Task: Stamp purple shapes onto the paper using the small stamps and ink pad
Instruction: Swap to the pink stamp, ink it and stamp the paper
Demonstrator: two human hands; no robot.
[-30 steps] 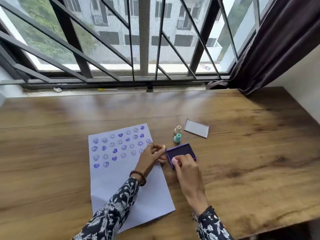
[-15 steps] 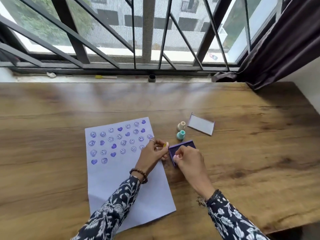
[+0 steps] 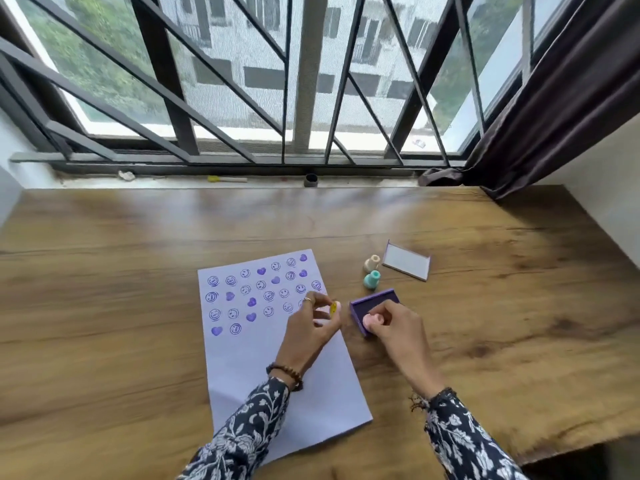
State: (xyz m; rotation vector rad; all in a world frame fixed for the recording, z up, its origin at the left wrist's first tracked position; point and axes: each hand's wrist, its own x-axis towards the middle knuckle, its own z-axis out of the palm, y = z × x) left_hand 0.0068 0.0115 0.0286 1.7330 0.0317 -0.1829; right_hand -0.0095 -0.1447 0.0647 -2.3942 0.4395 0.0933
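The left hand (image 3: 311, 323) pinches a small yellow stamp (image 3: 333, 308) at the paper's (image 3: 277, 375) right edge; the ink pad (image 3: 372, 306), apparently steadied by the right hand (image 3: 391, 323), lies just right.

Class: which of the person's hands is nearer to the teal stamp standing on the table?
Right. The right hand rests on the ink pad just below the teal stamp; the left hand is farther off, over the paper.
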